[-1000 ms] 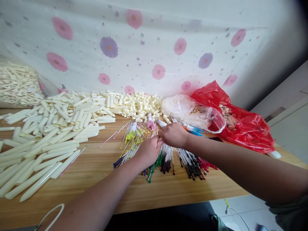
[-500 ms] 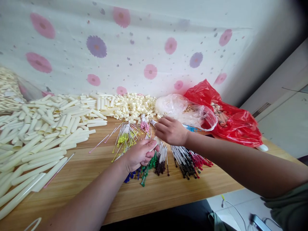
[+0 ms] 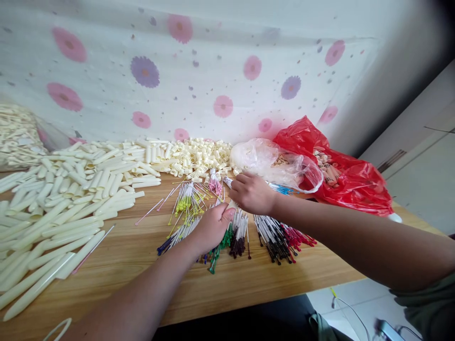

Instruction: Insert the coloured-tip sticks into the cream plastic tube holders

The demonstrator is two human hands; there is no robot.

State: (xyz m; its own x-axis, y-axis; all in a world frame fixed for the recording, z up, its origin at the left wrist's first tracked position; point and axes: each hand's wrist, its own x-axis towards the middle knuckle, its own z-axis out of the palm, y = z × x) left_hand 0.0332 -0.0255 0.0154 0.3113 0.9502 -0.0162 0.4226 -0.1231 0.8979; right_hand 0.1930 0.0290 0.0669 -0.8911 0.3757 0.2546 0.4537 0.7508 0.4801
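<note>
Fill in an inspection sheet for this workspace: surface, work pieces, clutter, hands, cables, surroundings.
Surface: wooden table, largely covered toward the back and left.
Work pieces: cream tubes heaped at left; slotted caps piled at the back; colour-tipped sticks in bundles at the centre.
Clutter: a loose pink stick beside the bundles; clear bag and red bag at back right.
Left hand: closed on a pale piece, mostly hidden.
Right hand: fingers curled at the same piece; grip hidden.
Cables: thin cable on the floor, lower right.
Surroundings: flowered sheet behind.
</note>
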